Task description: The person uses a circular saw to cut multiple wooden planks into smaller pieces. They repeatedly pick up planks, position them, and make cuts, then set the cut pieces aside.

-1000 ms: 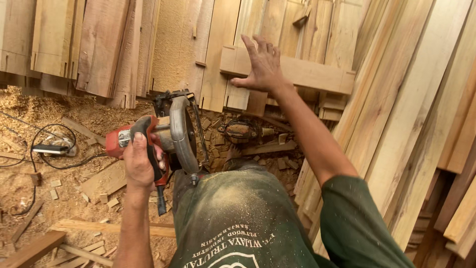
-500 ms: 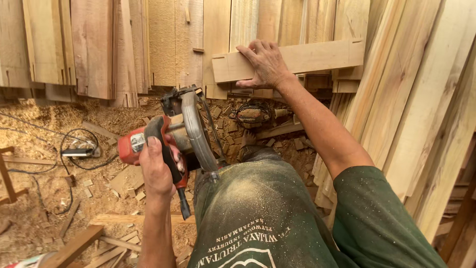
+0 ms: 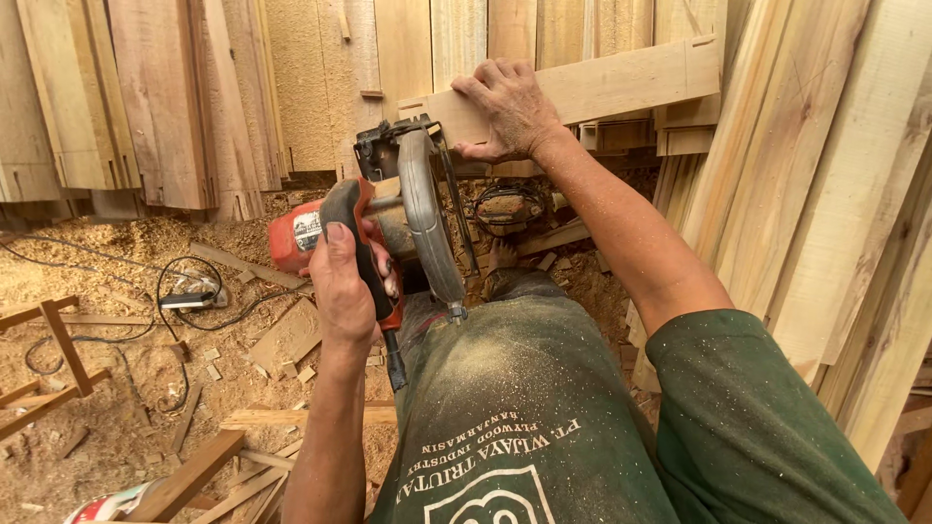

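Left hand (image 3: 345,286) grips saw (image 3: 388,218) (right hand (image 3: 510,107) on plank (image 3: 621,82))

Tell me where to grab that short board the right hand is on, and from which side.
Grip the board at its free right end, coming from the right, fingers over the top edge. It lies crosswise over the upright planks; the right hand covers the left end, and the saw in the left hand sits just below.

Upright planks (image 3: 146,97) lean beyond the left hand; a black cable (image 3: 184,291) and offcuts (image 3: 286,335) lie on sawdust (image 3: 87,262) left of it.
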